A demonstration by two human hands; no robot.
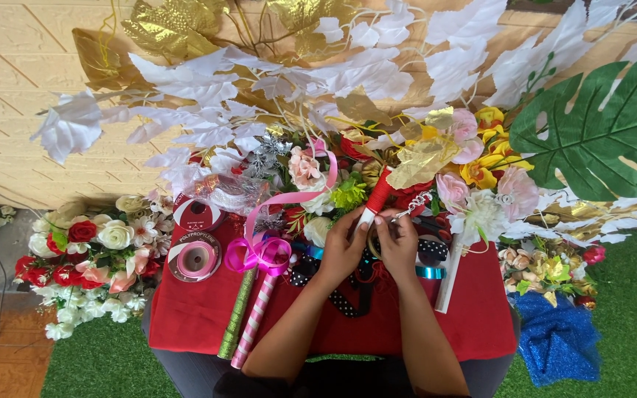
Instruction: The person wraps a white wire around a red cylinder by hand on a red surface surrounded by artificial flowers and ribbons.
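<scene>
While both hands meet over the red cloth, the scene reads so:

Left hand: the left hand (343,247) curls its fingers round the lower end of a red-and-white stick (375,200), pinching it near the white tip.
Right hand: the right hand (398,239) sits just beside the left, fingers pressed together on the same stick; whether it also grips the silvery coil (416,204) next to it I cannot tell.
Stick: tilted, its red end pointing up into the artificial flowers (473,184).
Bench: a red cloth (186,313) covers it.
Ribbons: black polka-dot ribbon (340,298) lies under the wrists; a pink bow (259,254) sits to the left.
Rolls: two pink ribbon spools (195,259) lie near the cloth's left edge.
Wrapped rods: a green glitter rod (235,313) and a pink striped rod (254,320) lie side by side.
Far left: a rose bouquet (90,258).
Right: a blue glitter mesh (558,335) on green turf.
</scene>
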